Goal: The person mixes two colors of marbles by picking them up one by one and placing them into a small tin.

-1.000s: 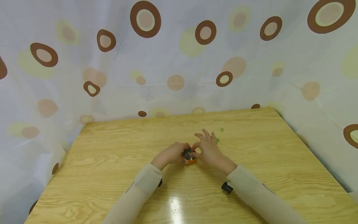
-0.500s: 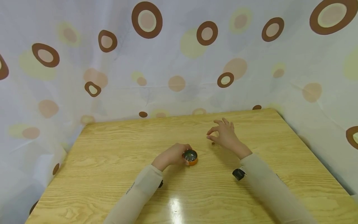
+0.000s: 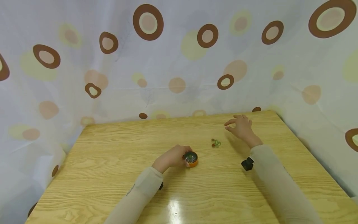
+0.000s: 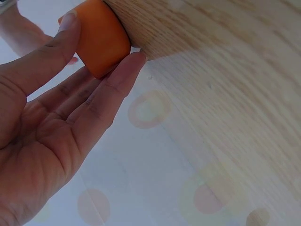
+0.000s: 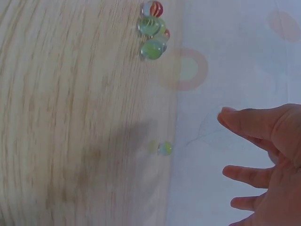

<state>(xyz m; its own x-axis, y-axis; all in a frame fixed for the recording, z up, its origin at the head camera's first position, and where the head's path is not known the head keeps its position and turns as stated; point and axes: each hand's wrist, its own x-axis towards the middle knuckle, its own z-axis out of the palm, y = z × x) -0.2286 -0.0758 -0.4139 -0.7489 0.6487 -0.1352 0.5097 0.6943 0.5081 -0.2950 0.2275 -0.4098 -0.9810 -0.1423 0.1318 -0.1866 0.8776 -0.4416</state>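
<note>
My left hand (image 3: 174, 156) grips a small round bowl (image 3: 193, 165) on the table, orange outside and dark and shiny inside. In the left wrist view, the thumb lies on one side of the orange bowl (image 4: 101, 40) and the fingers on the other. My right hand (image 3: 242, 129) is over the table's right part, beyond a small group of glass marbles (image 3: 215, 143), with nothing between thumb and fingers. The right wrist view shows those marbles (image 5: 151, 49) as green and red. A lone greenish marble (image 5: 165, 148) lies nearer the right hand's fingers (image 5: 247, 175).
The wood-grain table (image 3: 120, 146) reaches back to a hanging white sheet (image 3: 167, 62) with brown, peach and yellow circles, which also closes off both sides. Black wrist cameras sit under both sleeves, the right one (image 3: 247, 164) plainly visible.
My right hand has left the bowl and moved right and back, past the marbles, which now show uncovered. The left hand keeps its hold on the bowl in the same place.
</note>
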